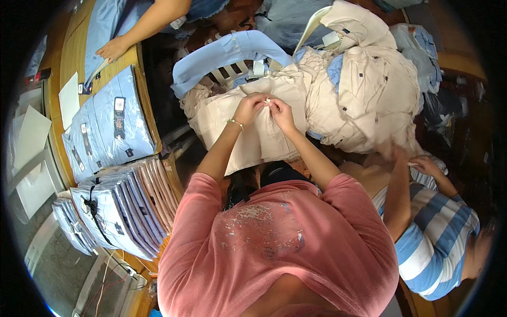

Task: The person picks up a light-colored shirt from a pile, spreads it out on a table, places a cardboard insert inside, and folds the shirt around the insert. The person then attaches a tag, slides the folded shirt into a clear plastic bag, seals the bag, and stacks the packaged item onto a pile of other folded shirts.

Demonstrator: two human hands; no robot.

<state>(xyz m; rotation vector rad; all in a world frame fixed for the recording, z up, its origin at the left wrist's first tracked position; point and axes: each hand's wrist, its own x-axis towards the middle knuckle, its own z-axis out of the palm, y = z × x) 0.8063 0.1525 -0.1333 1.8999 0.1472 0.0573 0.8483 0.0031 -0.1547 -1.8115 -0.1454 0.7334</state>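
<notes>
A cream shirt (235,145) lies spread over my lap. Near its upper middle my left hand (250,109) and my right hand (281,113) meet, both closed in a pinch on the cream cloth. A small pale bit of it pokes up between the fingertips; its exact part is too small to make out. Just beyond my hands, a light blue shirt (232,53) with a stiff curved collar band rests over a white slatted thing (229,72).
To the right is a big heap of cream shirts (369,100). A co-worker in a striped top (433,238) handles cloth beside it. At left, bagged blue shirts (108,124) and stacked packed shirts (124,208) sit on a wooden table. Another person's hand (112,48) touches blue cloth there.
</notes>
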